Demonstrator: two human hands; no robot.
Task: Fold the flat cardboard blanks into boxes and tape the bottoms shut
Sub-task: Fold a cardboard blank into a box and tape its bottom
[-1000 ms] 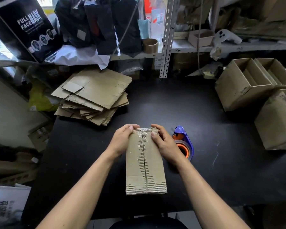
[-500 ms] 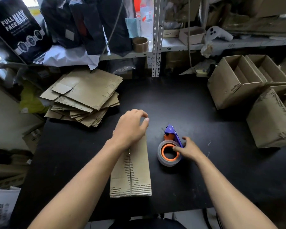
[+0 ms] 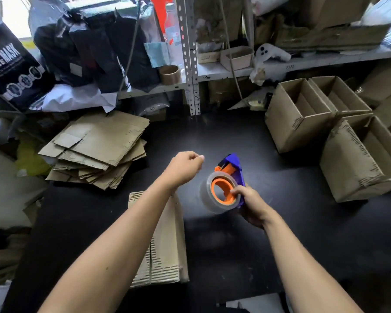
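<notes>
A black box (image 3: 11, 71) at the far left, leaning by the shelf (image 3: 224, 72), says "FULL FACE MASK" in white letters. Next to it are dark bags (image 3: 95, 48) and white paper (image 3: 77, 98). A messy pile of flat blanks (image 3: 99, 147) lies at the table's (image 3: 291, 233) back left corner. A folded box (image 3: 165, 240) lies flat near the front edge, and the left arm crosses over it and hides part of it. The left hand (image 3: 185, 168) is up over the middle of the table with its fingers curled in; it looks like it pinches something small, but I cannot tell what. The right hand (image 3: 250, 204) grips the tape gun (image 3: 226, 186), blue and orange with a clear roll, lifted above the table. A brown tape roll (image 3: 170, 75) sits on the shelf behind. Open boxes (image 3: 303, 111) stand at the back right corner.
</notes>
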